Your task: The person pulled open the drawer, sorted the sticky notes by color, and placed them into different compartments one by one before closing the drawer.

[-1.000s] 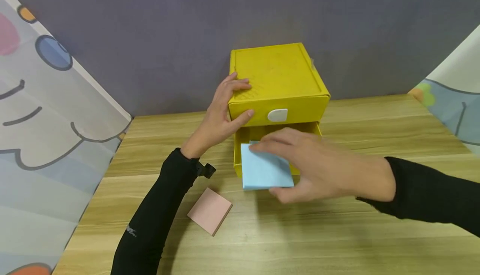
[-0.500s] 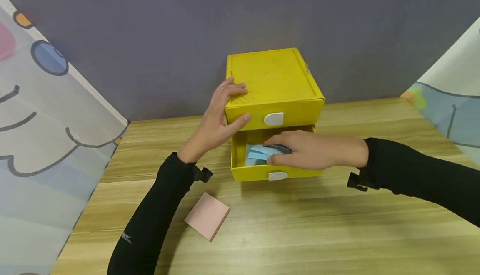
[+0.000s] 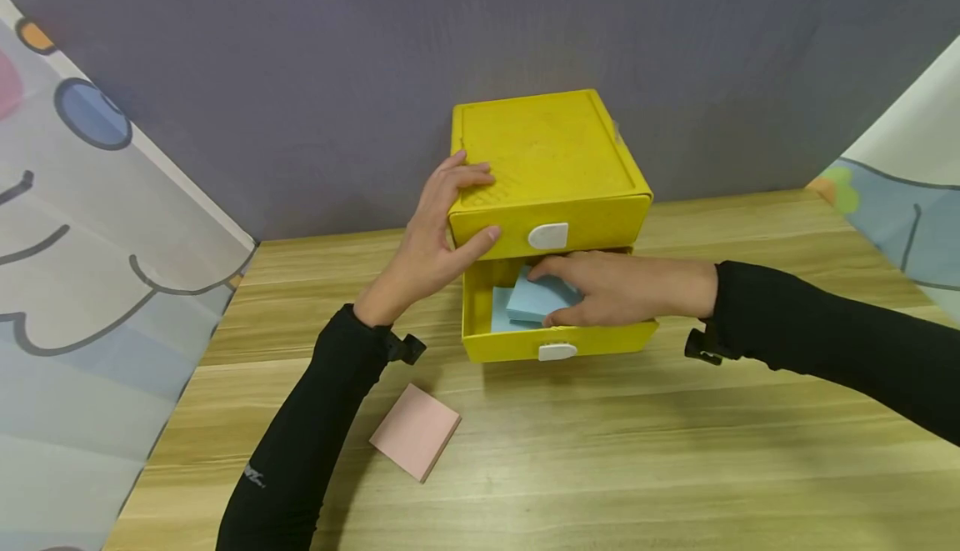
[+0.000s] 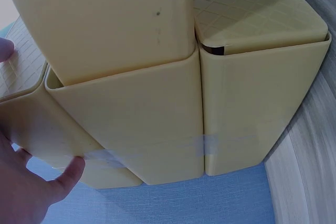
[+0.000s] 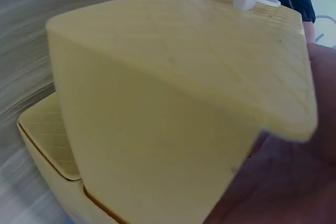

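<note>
My left hand (image 3: pixel 423 238) grips the near left corner of a yellow drawer box (image 3: pixel 547 147), fingers over the top and thumb on the front face. Below the top drawer, a second drawer (image 3: pixel 474 309) is pulled out. Inside it my right hand (image 3: pixel 611 284) holds a light-blue sticky note pad (image 3: pixel 540 297) between thumb and fingers. The pad is tilted over another flat blue pad (image 3: pixel 501 313) on the drawer's floor. In the right wrist view the drawer wall (image 5: pixel 157 119) hides the pads, with part of the hand (image 5: pixel 283 182) behind it.
A pink sticky note pad (image 3: pixel 416 433) lies on the wooden table (image 3: pixel 600 459), left of the drawer and in front of the left forearm. A grey wall (image 3: pixel 337 76) stands behind the box. Clear tape (image 4: pixel 205 144) runs along the box's side.
The right hand has carried the blue pad from above the drawer's front edge down into the drawer and a little further back. The left hand stays on the box corner.
</note>
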Demonstrator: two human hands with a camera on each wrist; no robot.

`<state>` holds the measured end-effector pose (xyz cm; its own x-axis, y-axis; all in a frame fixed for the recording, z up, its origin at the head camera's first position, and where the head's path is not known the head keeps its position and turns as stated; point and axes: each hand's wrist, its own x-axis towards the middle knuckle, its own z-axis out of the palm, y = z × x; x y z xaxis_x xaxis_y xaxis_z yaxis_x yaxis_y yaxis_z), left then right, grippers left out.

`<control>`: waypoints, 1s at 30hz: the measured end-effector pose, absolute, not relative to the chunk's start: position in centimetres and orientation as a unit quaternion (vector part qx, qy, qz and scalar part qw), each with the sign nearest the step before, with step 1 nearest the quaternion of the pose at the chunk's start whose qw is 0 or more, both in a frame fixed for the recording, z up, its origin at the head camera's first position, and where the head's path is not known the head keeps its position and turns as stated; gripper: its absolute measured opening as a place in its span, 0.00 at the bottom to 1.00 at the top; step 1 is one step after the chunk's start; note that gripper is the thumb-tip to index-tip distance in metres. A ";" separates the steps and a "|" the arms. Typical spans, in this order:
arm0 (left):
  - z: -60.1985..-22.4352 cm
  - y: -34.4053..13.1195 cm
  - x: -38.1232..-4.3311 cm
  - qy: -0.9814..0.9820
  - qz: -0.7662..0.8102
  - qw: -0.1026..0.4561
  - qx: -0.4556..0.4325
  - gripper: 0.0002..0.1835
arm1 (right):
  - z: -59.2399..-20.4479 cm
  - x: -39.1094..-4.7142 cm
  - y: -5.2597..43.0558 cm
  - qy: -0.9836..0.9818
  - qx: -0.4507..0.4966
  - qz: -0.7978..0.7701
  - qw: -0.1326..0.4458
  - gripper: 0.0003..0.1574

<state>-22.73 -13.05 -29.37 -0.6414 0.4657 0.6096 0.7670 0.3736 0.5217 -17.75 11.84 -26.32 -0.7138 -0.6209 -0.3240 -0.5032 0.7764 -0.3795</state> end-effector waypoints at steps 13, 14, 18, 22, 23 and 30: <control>-29.5 -13.6 -22.7 -0.815 -0.412 0.176 -0.367 0.28 | -26.4 -17.9 12.1 0.919 -0.329 -0.125 0.179 0.31; -29.6 -13.5 -22.7 -0.815 -0.413 0.174 -0.367 0.27 | -26.3 -17.6 12.3 0.918 -0.334 -0.125 0.172 0.29; -29.7 -13.3 -22.7 -0.815 -0.413 0.172 -0.369 0.27 | -25.6 -15.8 13.2 0.920 -0.354 -0.135 0.101 0.20; -29.5 -12.8 -22.8 -0.811 -0.412 0.180 -0.374 0.27 | -25.5 -13.1 13.6 0.895 -0.414 -0.166 -0.028 0.10; -29.5 -12.7 -22.8 -0.810 -0.412 0.181 -0.375 0.27 | -25.8 -12.5 13.7 0.878 -0.441 -0.178 -0.049 0.09; -29.2 -12.4 -23.0 -0.811 -0.410 0.179 -0.378 0.26 | -29.5 -9.3 13.5 0.837 -0.522 -0.155 0.052 0.10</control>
